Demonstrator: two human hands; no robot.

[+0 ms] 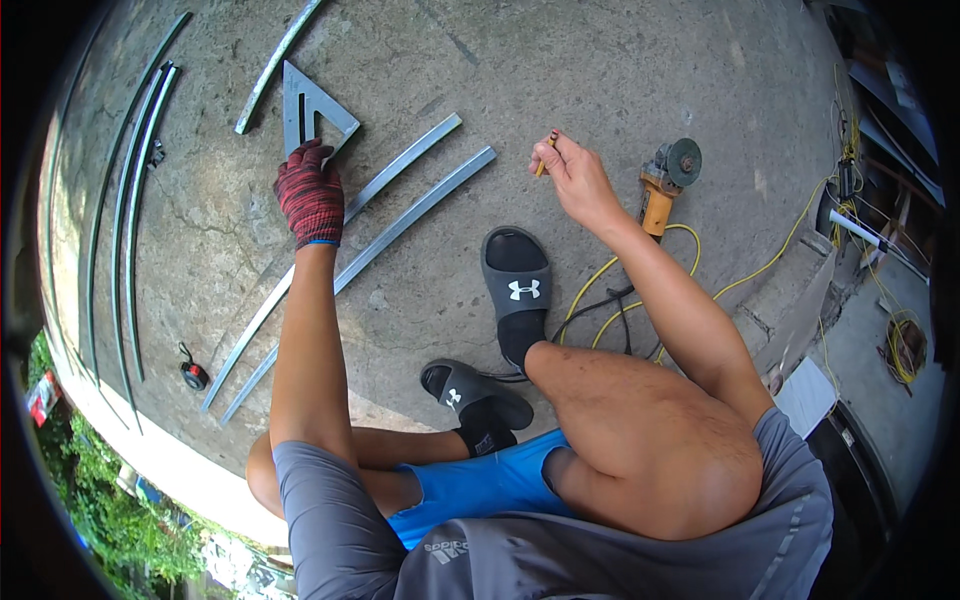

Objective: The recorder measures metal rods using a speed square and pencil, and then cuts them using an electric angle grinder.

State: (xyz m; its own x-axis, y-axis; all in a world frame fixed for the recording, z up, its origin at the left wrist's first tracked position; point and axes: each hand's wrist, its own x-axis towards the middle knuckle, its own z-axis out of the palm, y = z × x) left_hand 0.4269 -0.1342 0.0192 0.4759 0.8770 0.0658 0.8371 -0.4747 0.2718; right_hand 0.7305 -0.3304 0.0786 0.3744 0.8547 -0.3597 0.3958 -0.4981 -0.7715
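Note:
My left hand (310,194), in a red and black knit glove, is closed on the lower corner of a grey triangular speed square (337,116) above the concrete. Its fingertips are partly hidden by the glove's back. Just below it, two metal bars (408,155) (440,200) lie side by side and pass behind my left wrist and forearm. My bare right hand (583,183) pinches a short yellow pencil (546,155), held away from the bars. To the right of that hand lies a yellow angle grinder (657,195) with a dark disc.
Several long thin metal bars (128,210) lie at the left, and another bar (272,75) at the top. A tape measure (193,371) rests near the lower left. Yellow and black cords (600,300) loop beside my sandal (517,275). Tangled cords and clutter (905,345) line the right side.

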